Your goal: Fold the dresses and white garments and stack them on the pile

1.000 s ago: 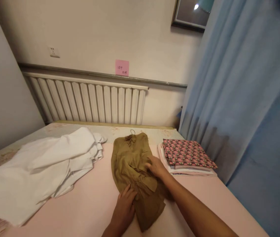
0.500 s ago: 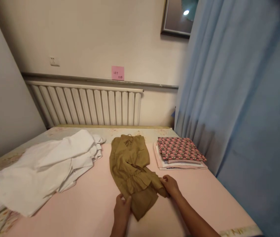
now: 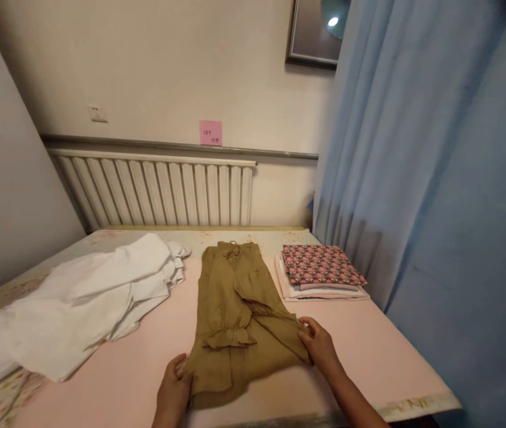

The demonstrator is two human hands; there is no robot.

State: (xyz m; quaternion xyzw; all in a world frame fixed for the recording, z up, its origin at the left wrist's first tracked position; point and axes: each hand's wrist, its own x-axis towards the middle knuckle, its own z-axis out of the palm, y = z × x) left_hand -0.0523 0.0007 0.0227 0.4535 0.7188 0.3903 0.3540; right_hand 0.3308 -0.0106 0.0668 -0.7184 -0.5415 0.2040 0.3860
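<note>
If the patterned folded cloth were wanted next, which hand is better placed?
Probably the right hand: it holds the olive garment on the side nearer the patterned cloth; the left hand is opposite.

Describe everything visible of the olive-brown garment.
The olive-brown garment looks like thin, soft, plain fabric, lightly creased. It lies spread on the pink cover, between white cloth and a folded stack. Thin ties show at its far end; a ruffled, gathered end lies on top. The near edge flares wider. The left hand and right hand hold its near corners.
</note>
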